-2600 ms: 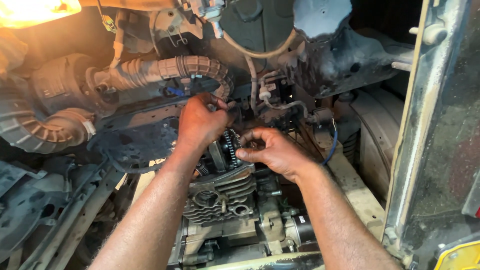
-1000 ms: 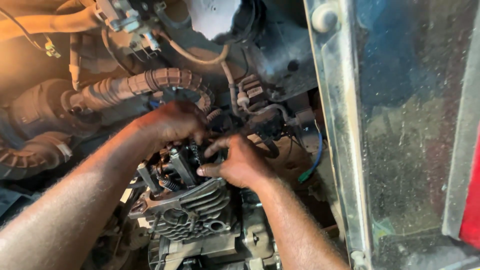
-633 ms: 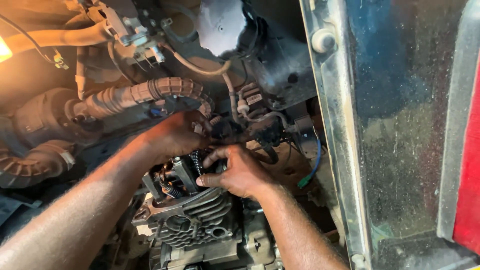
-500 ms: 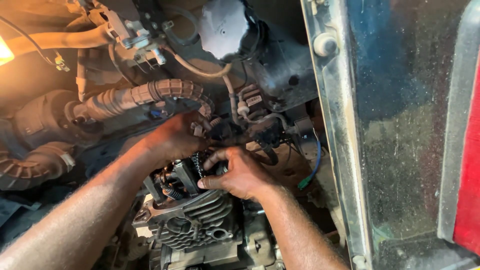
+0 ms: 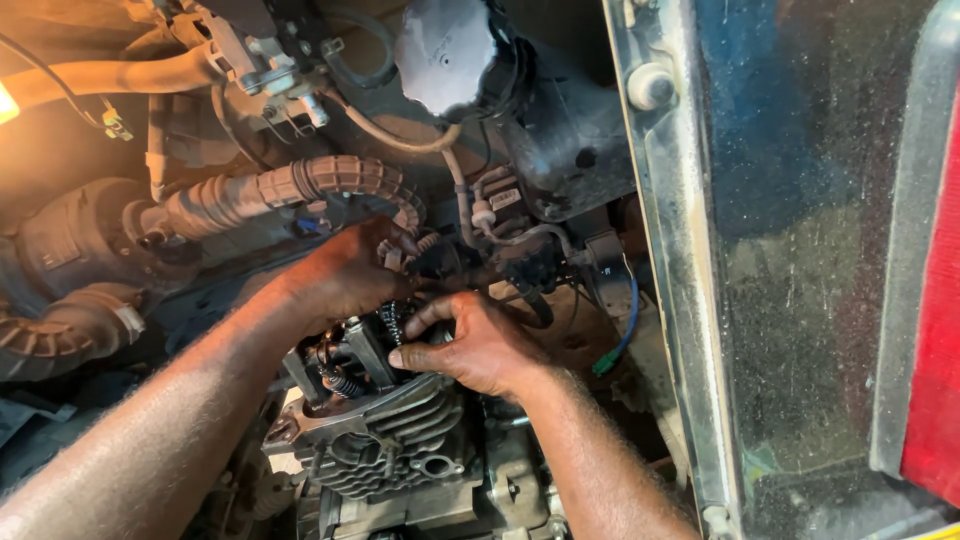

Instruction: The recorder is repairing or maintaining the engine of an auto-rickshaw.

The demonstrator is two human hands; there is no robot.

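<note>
Engine top was open: valve springs (image 5: 338, 380) and the timing chain (image 5: 392, 322) lay exposed above the finned cylinder head (image 5: 385, 440), no cover fitted. Left hand (image 5: 345, 275) curled over the chain's upper end, grasp hidden. Right hand (image 5: 480, 345) pinched the chain just below it, fingers closed. Reassembly looked unfinished

- The finned grey engine block (image 5: 385, 455) sat low in the vehicle's bay and carried the working parts; its open top faced up.
- A short chain (image 5: 391, 322) stood at that open top; a coil spring (image 5: 338, 382) sat just beside it.
- The left hand (image 5: 345, 275) and the right hand (image 5: 475, 345) rested on the block's top; their fingers curled about the chain.
</note>
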